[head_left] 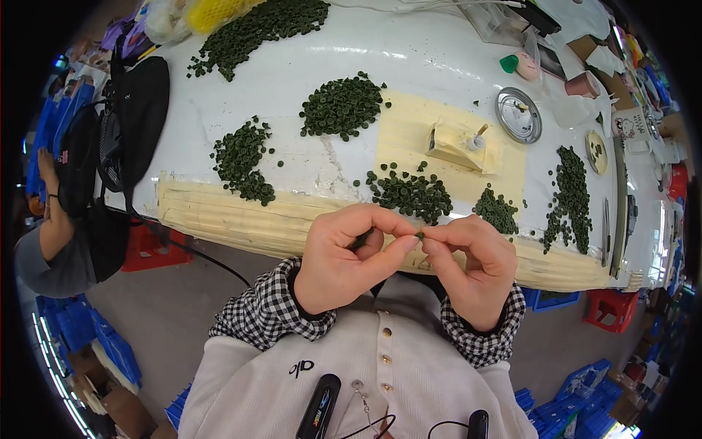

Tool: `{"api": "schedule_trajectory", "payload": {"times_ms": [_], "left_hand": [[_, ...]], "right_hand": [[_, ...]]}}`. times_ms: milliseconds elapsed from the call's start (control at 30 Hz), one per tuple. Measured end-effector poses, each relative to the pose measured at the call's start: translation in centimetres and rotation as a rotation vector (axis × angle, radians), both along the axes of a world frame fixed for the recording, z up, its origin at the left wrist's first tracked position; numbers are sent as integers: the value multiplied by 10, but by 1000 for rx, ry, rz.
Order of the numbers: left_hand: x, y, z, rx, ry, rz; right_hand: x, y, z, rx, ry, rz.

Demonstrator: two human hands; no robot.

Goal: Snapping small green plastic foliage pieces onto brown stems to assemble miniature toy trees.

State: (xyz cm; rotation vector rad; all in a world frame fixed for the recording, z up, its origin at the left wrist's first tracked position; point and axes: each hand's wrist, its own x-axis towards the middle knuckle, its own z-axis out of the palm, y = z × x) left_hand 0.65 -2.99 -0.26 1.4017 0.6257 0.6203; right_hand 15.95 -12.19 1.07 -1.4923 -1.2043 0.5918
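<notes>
My left hand [351,256] and my right hand [475,267] meet over the table's near edge. Between the fingertips of both hands is one small dark green cap-like piece [420,235], mostly covered by the fingers. More dark green shows inside the curled fingers of my left hand, too hidden to make out. Just beyond the hands lies a pile of the same green pieces [413,196]. To its right sits a smaller pile of green pieces [496,209]. Behind them a tape-covered block [457,148] with a short upright peg stands on a cream taped patch [398,124].
Further green piles lie at the left [241,161], centre [342,106], far left [256,36] and right [569,194]. A round metal lid [518,115] and metal tweezers [605,230] lie on the right. A black bag [139,110] is at the left edge, near another person's arm [53,219].
</notes>
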Motion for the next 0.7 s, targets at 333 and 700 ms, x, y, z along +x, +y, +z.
{"api": "schedule_trajectory", "payload": {"times_ms": [333,700], "left_hand": [[-1,3,-3,86,-43,-42],[-1,4,-4,102,-94,-64]], "right_hand": [[1,-1,-2,-99,320,49],[0,-4,-7,-51,345,72]]}}
